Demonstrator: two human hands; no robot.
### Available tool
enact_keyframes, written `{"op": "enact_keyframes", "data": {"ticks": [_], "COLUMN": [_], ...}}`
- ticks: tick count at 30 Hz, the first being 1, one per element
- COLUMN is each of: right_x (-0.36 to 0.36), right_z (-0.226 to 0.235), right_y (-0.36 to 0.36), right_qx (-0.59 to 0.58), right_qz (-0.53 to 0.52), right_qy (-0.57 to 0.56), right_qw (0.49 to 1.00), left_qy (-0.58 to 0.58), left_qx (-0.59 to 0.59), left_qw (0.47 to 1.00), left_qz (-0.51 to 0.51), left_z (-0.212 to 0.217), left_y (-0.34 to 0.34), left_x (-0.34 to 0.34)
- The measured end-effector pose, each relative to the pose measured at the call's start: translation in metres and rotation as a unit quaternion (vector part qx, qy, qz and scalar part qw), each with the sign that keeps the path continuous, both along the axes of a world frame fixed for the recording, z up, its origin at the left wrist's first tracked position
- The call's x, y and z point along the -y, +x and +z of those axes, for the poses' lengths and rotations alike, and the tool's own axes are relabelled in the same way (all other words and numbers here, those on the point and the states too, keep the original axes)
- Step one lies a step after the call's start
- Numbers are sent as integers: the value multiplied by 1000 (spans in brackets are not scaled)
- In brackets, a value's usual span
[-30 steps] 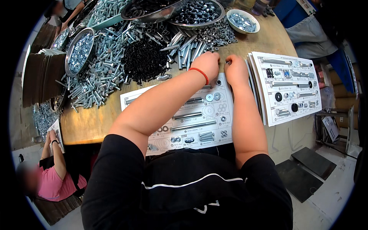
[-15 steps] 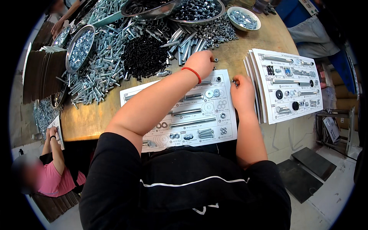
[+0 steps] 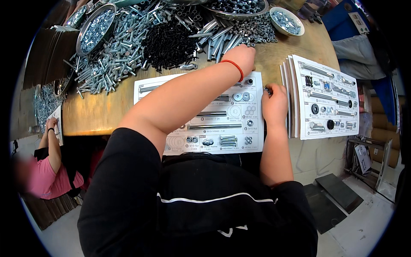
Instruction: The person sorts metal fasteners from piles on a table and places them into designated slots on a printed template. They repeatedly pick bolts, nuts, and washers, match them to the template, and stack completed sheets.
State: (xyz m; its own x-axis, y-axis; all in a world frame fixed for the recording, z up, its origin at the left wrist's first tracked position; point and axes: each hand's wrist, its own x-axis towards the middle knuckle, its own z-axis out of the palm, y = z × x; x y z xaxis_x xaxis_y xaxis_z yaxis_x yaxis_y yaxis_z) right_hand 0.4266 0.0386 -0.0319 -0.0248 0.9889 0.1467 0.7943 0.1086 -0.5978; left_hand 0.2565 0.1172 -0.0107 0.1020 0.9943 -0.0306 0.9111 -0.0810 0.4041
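Big round wooden table (image 3: 102, 111) is buried in hardware: a heap of silver bolts (image 3: 115, 60), a black screw pile (image 3: 169, 40), loose steel nuts (image 3: 257, 32). In front of the person sits a white printed sorting sheet (image 3: 214, 115) with long bolts lying left-to-right and washers in marked spots; a stack of filled white sheets (image 3: 325, 98) sits just right of it. Containers: a steel bowl (image 3: 96, 28) of silver bits top left, a small white bowl (image 3: 287, 20) of nuts top right. The left hand (image 3: 242, 55) reaches across to the nuts, fingers curled, can't tell if it's holding any. The right hand (image 3: 274, 103) pinches a small metal piece (image 3: 267, 90) at the sheet's right edge.
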Motion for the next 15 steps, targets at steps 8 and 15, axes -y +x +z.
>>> {"op": "enact_keyframes", "data": {"ticks": [8, 15], "right_x": [1, 1], "right_z": [-3, -4], "right_y": [0, 1], "right_qx": [-13, -32], "right_qz": [3, 8], "right_qy": [22, 20], "right_qw": [1000, 999], "left_qy": [-23, -41], "left_qx": [66, 60], "left_qw": [998, 997], "left_qz": [3, -14], "left_z": [-2, 8], "left_y": [-15, -16], "left_x": [7, 9]}}
